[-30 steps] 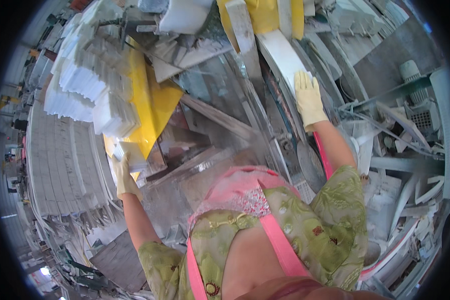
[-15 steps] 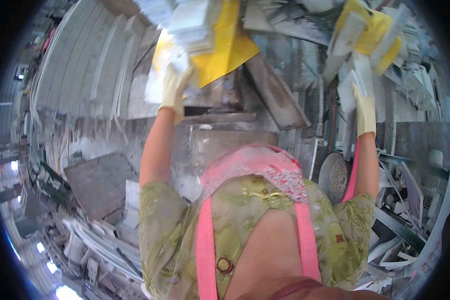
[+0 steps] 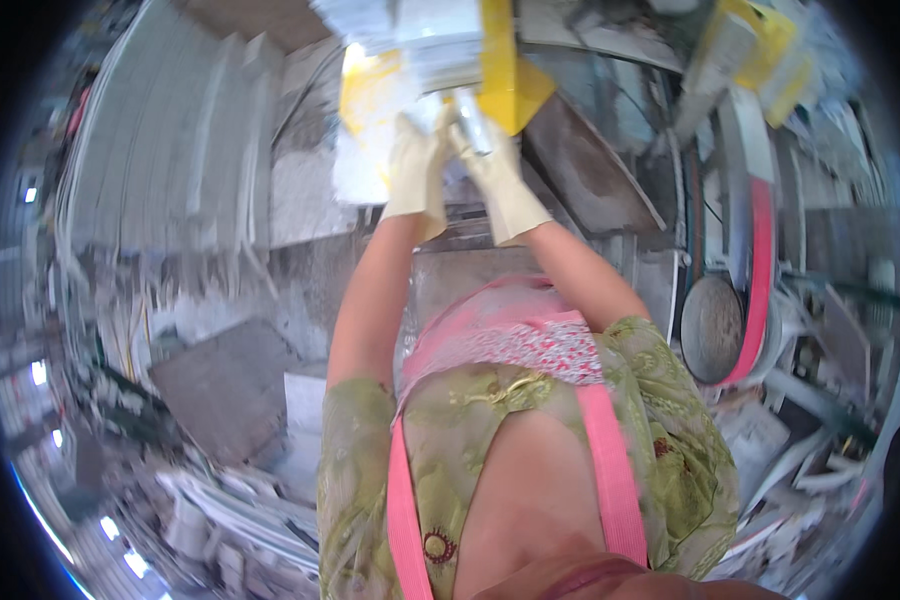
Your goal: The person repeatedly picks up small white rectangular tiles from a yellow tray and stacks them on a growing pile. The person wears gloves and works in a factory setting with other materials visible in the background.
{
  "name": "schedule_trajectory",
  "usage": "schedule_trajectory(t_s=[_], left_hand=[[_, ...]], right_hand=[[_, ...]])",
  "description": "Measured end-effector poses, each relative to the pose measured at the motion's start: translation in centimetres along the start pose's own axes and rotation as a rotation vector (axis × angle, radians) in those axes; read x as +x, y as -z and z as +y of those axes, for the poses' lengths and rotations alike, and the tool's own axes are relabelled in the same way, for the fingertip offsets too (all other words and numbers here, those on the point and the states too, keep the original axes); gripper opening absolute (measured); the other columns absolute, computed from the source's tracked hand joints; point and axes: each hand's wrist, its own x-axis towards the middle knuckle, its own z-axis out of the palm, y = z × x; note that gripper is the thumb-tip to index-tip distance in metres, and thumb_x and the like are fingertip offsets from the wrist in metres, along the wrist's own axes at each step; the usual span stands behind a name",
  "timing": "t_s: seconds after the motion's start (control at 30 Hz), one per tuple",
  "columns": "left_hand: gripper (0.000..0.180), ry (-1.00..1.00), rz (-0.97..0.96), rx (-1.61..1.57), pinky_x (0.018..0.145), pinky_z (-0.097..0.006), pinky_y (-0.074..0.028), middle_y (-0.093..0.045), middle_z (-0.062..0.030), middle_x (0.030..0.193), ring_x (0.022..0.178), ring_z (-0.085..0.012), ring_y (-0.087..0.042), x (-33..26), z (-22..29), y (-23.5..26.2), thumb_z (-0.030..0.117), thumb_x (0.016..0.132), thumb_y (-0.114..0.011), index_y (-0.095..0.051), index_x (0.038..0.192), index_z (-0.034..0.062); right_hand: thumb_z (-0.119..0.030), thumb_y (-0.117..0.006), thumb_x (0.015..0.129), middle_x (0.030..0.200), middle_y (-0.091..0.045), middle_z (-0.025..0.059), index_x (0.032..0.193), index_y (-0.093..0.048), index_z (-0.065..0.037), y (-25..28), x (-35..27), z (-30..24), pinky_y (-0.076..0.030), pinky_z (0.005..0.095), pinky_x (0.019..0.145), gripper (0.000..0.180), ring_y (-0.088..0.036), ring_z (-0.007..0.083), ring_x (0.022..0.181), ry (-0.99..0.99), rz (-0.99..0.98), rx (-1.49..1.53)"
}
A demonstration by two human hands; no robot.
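Observation:
Both hands wear cream gloves and come together at the near side of a stack of pale flat tiles [image 3: 440, 45]. My right hand [image 3: 495, 178] is closed on a small shiny white tile [image 3: 474, 124]. Close beside it, my left hand [image 3: 416, 170] has its fingers bent at another whitish piece [image 3: 427, 110]; blur hides whether it grips that piece. Under and around the stack lies a yellow sheet [image 3: 518, 95], with white smears on its left part.
Long grey slabs [image 3: 160, 130] stand in a row at the left. A brown board [image 3: 595, 160] slants right of the yellow sheet. Farther right are a round wheel with a pink belt [image 3: 760, 270] and a second yellow sheet [image 3: 770, 60] with pale strips. A flat grey board [image 3: 225, 385] lies lower left.
My right hand has swung from the pale strips at the far right to the stack, beside my left hand. The left hand has shifted slightly right. The view has shifted a little.

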Motion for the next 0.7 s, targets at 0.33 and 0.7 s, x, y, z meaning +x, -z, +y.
schedule_trajectory(t_s=[0.33, 0.7], left_hand=[[0.096, 0.016, -0.075, -0.251, 0.093, -0.040, -0.054, -0.058, -0.0180, 0.132, 0.118, -0.0282, -0.060, 2.5, -3.0, -0.9, 0.027, 0.075, -0.090, -0.035, 0.148, -0.0029], [0.095, -0.002, -0.118, -0.229, 0.099, -0.038, -0.048, -0.055, -0.0176, 0.135, 0.121, -0.0264, -0.056, 1.3, -1.7, 0.2, 0.031, 0.081, -0.084, -0.030, 0.153, -0.0028]], right_hand=[[-0.059, -0.065, 0.083, 0.132, -0.059, 0.0235, 0.138, -0.052, 0.000, 6.7, 0.1, -3.1, -0.040, 0.0435, 0.107, 0.082, -0.049, 0.0361, 0.131, 0.603, -0.436, -1.021], [-0.031, -0.053, 0.093, 0.106, -0.071, 0.0204, 0.111, -0.074, -0.007, 46.5, 3.4, -1.2, -0.050, 0.0478, 0.093, 0.036, -0.064, 0.0396, 0.102, 0.212, 0.590, -0.966]])
